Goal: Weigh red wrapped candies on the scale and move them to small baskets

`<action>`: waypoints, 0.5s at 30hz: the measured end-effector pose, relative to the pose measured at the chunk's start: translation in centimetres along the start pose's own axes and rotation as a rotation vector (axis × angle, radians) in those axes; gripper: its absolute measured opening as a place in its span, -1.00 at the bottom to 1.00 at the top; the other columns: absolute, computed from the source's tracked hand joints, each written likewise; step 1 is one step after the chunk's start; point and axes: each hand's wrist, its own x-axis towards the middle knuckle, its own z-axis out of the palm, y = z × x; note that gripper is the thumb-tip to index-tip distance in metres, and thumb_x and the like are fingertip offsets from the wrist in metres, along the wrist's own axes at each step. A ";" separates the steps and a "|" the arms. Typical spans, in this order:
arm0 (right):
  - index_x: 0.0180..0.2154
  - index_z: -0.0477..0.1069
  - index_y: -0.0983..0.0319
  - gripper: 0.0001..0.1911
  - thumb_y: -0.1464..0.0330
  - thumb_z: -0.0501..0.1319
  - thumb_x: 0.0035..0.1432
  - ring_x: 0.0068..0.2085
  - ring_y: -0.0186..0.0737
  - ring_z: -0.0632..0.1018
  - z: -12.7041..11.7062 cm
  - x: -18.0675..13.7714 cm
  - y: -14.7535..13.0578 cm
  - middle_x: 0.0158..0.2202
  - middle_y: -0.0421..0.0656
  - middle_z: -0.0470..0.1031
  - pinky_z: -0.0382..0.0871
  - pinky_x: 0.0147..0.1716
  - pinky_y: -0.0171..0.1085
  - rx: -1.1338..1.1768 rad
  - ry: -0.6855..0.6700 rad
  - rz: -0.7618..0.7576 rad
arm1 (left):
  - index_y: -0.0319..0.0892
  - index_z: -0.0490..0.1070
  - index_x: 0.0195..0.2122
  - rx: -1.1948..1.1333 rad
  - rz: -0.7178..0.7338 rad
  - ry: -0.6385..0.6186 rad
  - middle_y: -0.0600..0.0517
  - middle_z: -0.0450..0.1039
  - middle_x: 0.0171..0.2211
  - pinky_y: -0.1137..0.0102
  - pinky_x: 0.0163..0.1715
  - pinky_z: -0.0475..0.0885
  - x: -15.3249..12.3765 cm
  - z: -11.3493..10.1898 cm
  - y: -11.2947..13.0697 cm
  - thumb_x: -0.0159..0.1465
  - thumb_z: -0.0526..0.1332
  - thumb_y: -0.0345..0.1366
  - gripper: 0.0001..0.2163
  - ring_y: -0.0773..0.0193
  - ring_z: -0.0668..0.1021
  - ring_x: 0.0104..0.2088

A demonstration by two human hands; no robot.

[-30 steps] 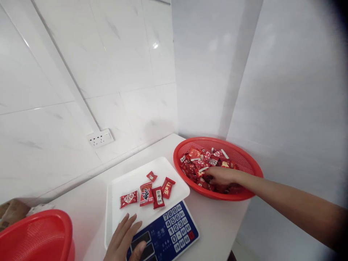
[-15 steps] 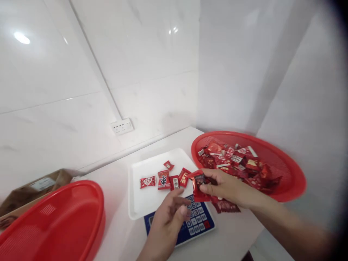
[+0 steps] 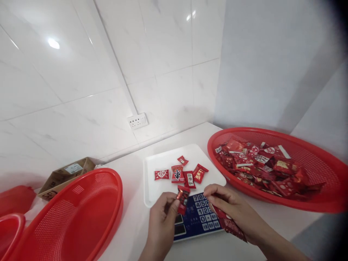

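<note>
My left hand [image 3: 163, 221] pinches a small red candy packet [image 3: 183, 199] between thumb and fingers, just over the near edge of the white tray [image 3: 152, 195]. My right hand [image 3: 231, 206] is closed around red candy packets [image 3: 232, 227], which stick out below the palm; how many it holds is partly hidden. Several red wrapped candies lie on the tray, among them a "520" candy [image 3: 161, 174] and a gold-lettered candy [image 3: 199, 173]. Below both hands is the blue keypad [image 3: 202, 214] of a weighing scale.
A red plastic basket [image 3: 261, 131] heaped with red candy packets [image 3: 261, 163] stands at the right. On the left is another red basket [image 3: 89, 217], with a cardboard box [image 3: 67, 175] behind it. A wall socket [image 3: 137, 120] is above the white table [image 3: 130, 203].
A red candy packet has passed from my right hand to my left. My right hand has drawn back a little with the remaining packets, and the view has swung left.
</note>
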 end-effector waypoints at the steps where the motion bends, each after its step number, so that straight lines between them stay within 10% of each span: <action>1: -0.39 0.40 0.15 -0.74 0.15 0.33 -0.08 -0.47 -0.38 0.47 -0.1 -0.2 0.0 -0.48 -0.29 0.43 0.33 -0.47 -0.41 0.019 -0.010 0.010 | -0.16 0.39 -0.33 0.105 0.066 0.067 0.04 0.46 -0.45 0.41 -0.39 0.35 0.3 -0.6 -0.1 0.24 0.11 -0.18 -0.83 0.27 0.48 -0.41; 7: -0.36 0.41 0.16 -0.74 0.18 0.35 -0.07 -0.46 -0.36 0.50 -1.3 -1.2 -0.2 -0.45 -0.26 0.47 0.37 -0.48 -0.41 0.091 0.017 0.054 | -0.13 0.42 -0.28 0.565 0.451 0.270 -0.01 0.46 -0.37 0.40 -0.41 0.39 2.3 -2.9 -1.0 0.28 0.03 -0.30 -0.82 0.24 0.50 -0.37; 15: -0.39 0.46 0.17 -0.71 0.22 0.43 -0.19 -0.49 -0.44 0.45 -3.9 -2.0 0.3 -0.43 -0.25 0.47 0.33 -0.54 -0.51 0.182 0.191 0.132 | -0.15 0.43 -0.30 0.664 0.427 0.335 -0.01 0.47 -0.38 0.40 -0.38 0.40 2.2 -3.6 -0.9 0.27 0.06 -0.31 -0.84 0.26 0.50 -0.38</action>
